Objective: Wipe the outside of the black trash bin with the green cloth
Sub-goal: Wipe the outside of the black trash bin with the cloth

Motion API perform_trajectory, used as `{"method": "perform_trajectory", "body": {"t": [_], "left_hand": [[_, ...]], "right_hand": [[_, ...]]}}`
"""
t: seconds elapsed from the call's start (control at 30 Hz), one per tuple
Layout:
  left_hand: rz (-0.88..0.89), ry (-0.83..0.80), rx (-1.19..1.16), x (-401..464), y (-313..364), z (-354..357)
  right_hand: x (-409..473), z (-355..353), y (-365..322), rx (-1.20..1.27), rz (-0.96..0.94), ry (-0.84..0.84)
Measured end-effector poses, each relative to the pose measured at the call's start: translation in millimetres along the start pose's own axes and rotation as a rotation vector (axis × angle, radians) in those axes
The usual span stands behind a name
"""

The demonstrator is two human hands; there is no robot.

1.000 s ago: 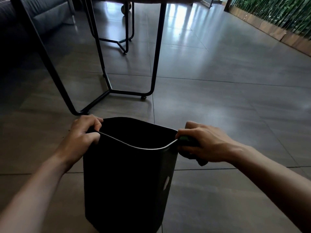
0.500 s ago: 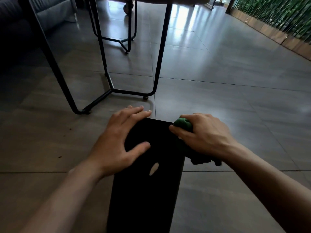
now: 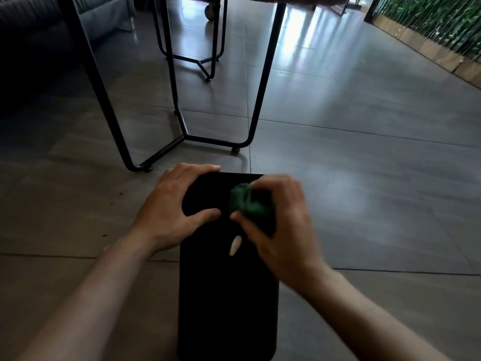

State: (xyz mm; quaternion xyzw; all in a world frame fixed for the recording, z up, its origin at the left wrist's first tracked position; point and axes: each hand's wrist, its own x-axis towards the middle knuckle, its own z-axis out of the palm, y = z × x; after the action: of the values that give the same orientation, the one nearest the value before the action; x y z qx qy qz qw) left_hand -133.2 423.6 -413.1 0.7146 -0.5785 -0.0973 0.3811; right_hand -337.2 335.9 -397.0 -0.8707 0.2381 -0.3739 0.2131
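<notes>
Your right hand (image 3: pixel 279 220), blurred, bunches the green cloth (image 3: pixel 247 203) against the upper face of the black trash bin (image 3: pixel 226 295), which lies tipped on the tiled floor (image 3: pixel 364 178), its long axis running from you toward the table legs (image 3: pixel 263 82). Your left hand (image 3: pixel 177 204), fingers spread, braces the bin's far end just beside the cloth.

A glossy grey tiled floor (image 3: pixel 364 178) fills the frame, crossed by thin grout lines. The black trash bin (image 3: pixel 226 295) lies on it at lower centre. Black metal table legs (image 3: pixel 182 138) stand on it at upper centre, and a dark sofa (image 3: pixel 39 35) sits at upper left.
</notes>
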Motion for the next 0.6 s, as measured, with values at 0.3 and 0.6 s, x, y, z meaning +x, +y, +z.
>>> {"method": "perform_trajectory", "body": {"t": [0.3,0.6], "left_hand": [[-0.015,0.008,-0.051,6.0,-3.9,3.1],[0.001,-0.029,-0.089,6.8,0.3,2.7]], "right_hand": [[-116.3,26.6,21.7,-0.472,-0.559,-0.379],[-25.6,18.4,25.6,-0.364,-0.196,-0.136]]}}
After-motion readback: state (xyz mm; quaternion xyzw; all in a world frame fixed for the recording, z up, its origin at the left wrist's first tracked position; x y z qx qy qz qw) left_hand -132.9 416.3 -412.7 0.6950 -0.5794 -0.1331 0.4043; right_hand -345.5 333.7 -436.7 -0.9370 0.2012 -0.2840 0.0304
